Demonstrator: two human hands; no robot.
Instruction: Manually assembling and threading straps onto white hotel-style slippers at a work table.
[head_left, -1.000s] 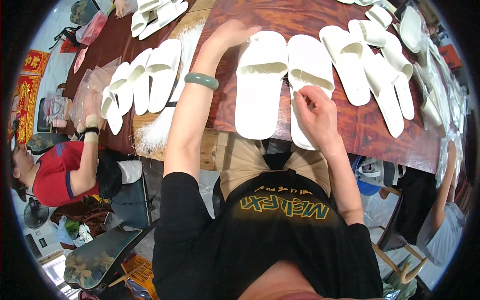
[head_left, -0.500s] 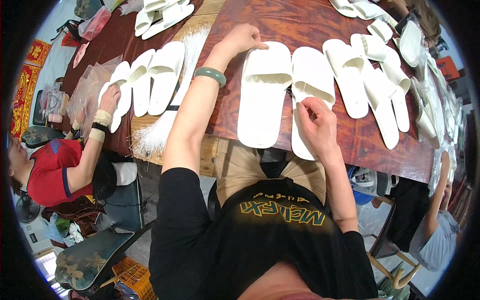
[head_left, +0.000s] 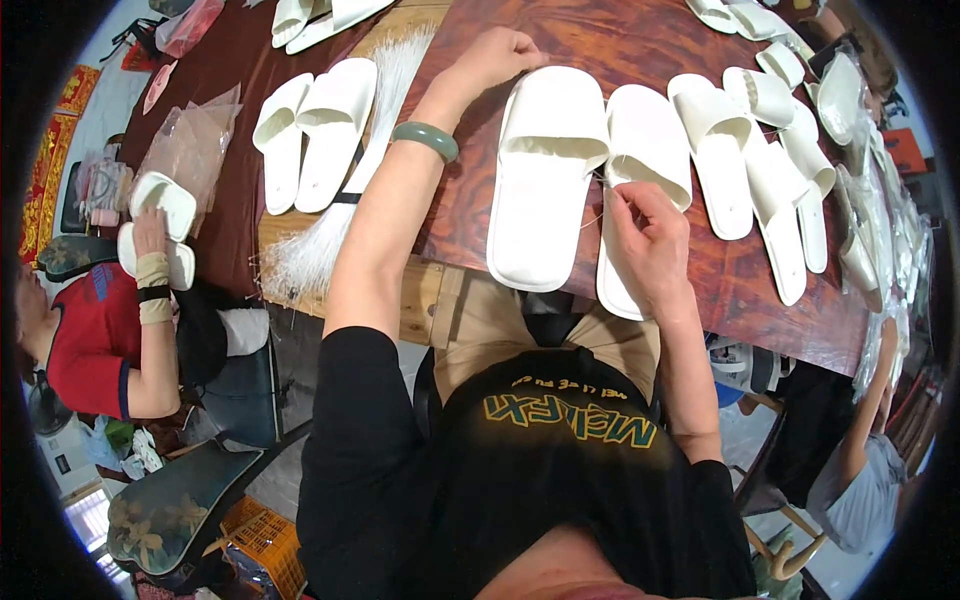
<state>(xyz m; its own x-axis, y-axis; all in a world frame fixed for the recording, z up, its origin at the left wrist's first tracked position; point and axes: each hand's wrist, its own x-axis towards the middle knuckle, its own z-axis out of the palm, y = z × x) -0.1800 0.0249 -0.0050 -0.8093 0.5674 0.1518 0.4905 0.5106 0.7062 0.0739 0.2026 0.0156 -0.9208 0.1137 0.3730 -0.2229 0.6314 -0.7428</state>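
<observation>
White left slipper (head_left: 540, 220) and white right slipper (head_left: 640, 140) are lying side by side, soles down, between the two hands. Right hand (head_left: 655, 240) is hovering over the right slipper just below its strap, thumb and fingers drawing close in a pinch; whether the tips are meeting, and on what, I cannot tell. A thin strand (head_left: 597, 178) is running just left of that pinch, between the slippers. Left hand (head_left: 500, 58) is curling its fingers just beyond the left slipper's toe; I cannot tell whether it is touching or gripping anything.

Compared with the last view, the left hand is sitting slightly farther off the toe, while the pinch is keeping nearly its place, so the work seems to be staying at the inner side of the straps. Left of the left forearm, a co-worker's hand (head_left: 150, 230) is now holding lifted slippers (head_left: 172, 200).

Just below the pinch, the slippers' heels are reaching the near edge of the table (head_left: 460, 215). Reddish wood is showing between left forearm and left slipper, leaving sideways room; right of the pinch, the next slipper (head_left: 728, 190) is crowding in.
</observation>
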